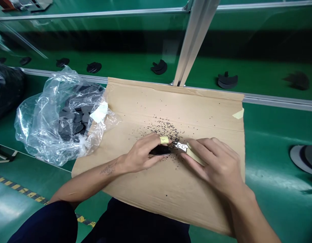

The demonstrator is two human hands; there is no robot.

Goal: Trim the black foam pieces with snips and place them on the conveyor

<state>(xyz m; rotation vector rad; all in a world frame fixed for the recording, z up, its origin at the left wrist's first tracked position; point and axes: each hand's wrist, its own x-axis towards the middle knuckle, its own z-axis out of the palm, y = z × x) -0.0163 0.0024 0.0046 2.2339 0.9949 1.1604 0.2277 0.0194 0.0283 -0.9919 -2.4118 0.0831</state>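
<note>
Over the cardboard sheet [146, 189], my left hand [143, 152] grips a dark, curved flat part [159, 150] between thumb and fingers. A yellow wrap circles one of its fingertips. My right hand [216, 162] is closed around a pair of nippers [181, 146], whose pale handles lie mostly hidden in the palm. The metal jaws point left, close to the part's right end; whether they touch it I cannot tell. Many small black trimmings [166, 128] are scattered on the cardboard around and beyond the hands.
A clear plastic bag [47, 118] of black flat parts stands at the left. Behind the cardboard runs a green conveyor belt [125, 67] carrying several black parts. A metal post [196, 44] rises at the back. More curved pieces [304, 158] lie at the far right.
</note>
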